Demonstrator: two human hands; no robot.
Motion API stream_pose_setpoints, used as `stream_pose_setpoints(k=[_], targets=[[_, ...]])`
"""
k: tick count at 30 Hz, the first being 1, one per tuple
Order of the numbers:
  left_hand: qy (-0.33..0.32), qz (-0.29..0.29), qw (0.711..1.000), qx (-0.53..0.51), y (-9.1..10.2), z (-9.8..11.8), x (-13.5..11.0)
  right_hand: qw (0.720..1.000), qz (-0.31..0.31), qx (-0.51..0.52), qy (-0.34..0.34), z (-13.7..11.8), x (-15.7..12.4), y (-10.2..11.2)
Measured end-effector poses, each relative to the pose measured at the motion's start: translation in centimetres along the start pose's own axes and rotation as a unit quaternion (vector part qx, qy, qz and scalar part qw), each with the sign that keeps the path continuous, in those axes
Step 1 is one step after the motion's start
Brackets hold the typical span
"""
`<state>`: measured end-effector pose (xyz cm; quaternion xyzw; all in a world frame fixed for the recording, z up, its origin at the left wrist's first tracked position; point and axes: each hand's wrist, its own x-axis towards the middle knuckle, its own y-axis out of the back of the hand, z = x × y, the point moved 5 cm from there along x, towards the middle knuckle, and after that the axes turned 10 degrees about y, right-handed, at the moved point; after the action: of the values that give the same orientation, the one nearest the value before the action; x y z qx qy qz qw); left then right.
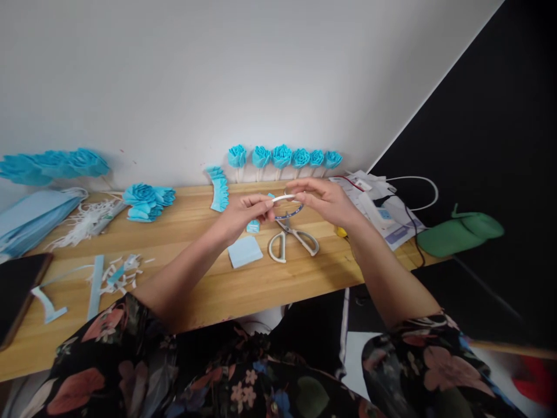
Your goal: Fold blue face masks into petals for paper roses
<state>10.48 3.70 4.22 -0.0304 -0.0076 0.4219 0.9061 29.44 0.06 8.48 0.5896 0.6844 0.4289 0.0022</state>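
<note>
A floral sleeve (435,363) lies nearest. Farther on, the left hand (244,213) and right hand (325,201) grasp a white ring (284,198) between thumbs and fingers, above scissors (297,233); blue flowers (282,155) stand at the far wall (261,75).

Scissors (288,229) lie on the table (235,290), right of a sheet (245,252), before upright flowers (282,156).

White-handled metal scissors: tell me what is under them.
Beneath the white-handled metal scissors, brown wooden tabletop shows through both handle loops; anything under the solid parts is covered.
</note>
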Motion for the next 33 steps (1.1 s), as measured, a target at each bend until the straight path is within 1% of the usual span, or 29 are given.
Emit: stream_pose_setpoints(k=[2,4,7,10,12,15,18,21,22,24,26,27,28,29,31,33], targets=[[0.013,-0.003,0.998,-0.063,0.5,-0.3,-0.1,0.999,0.015,0.049,-0.017,0.9,-0.2,-0.3],[0.027,-0.005,0.995,-0.096,0.9,-0.5,-0.4,0.995,0.032,0.091,-0.031,1.8,-0.3,-0.9],[0.049,-0.025,0.991,-0.120,1.4,-0.9,-0.8,0.987,0.058,0.141,-0.052,2.4,-0.1,-2.1],[0.068,-0.055,0.988,-0.130,1.6,-1.4,-1.2,0.977,0.069,0.189,-0.063,2.2,0.4,-3.3],[0.087,-0.069,0.985,-0.136,1.8,-1.9,-1.3,0.974,0.069,0.205,-0.061,2.0,0.8,-3.9],[0.110,-0.083,0.982,-0.131,2.1,-2.3,-1.4,0.980,0.058,0.186,-0.043,1.9,1.2,-4.4],[0.111,-0.095,0.982,-0.118,2.2,-2.4,-1.4,0.989,0.031,0.140,-0.022,2.0,1.6,-4.7],[0.106,-0.093,0.983,-0.120,2.2,-2.5,-1.4,0.996,0.009,0.085,0.002,1.5,1.9,-4.9],[0.103,-0.086,0.984,-0.121,2.2,-2.6,-1.3,0.998,0.010,0.063,0.013,1.2,1.9,-4.9],[0.090,-0.062,0.987,-0.120,2.3,-2.7,-1.2,0.999,0.030,0.005,0.040,0.4,1.8,-4.5],[0.069,-0.026,0.991,-0.109,2.6,-2.6,-1.1,0.993,0.059,-0.087,0.055,-0.4,1.0,-3.9],[0.060,-0.008,0.993,-0.101,2.7,-2.6,-1.0,0.987,0.062,-0.143,0.048,-0.6,0.3,-3.6],[0.052,0.009,0.994,-0.092,2.9,-2.6,-1.0,0.977,0.055,-0.205,0.027,-0.6,-0.5,-3.4],[0.045,0.023,0.995,-0.083,3.0,-2.5,-1.0,0.964,0.028,-0.265,-0.004,-0.4,-1.5,-3.4],[0.032,0.043,0.996,-0.071,3.3,-2.5,-0.9,0.923,-0.058,-0.371,-0.087,0.4,-3.8,-3.7],[0.008,0.054,0.996,-0.068,3.4,-2.3,-0.9,0.878,-0.150,-0.431,-0.145,1.0,-6.0,-4.5]])
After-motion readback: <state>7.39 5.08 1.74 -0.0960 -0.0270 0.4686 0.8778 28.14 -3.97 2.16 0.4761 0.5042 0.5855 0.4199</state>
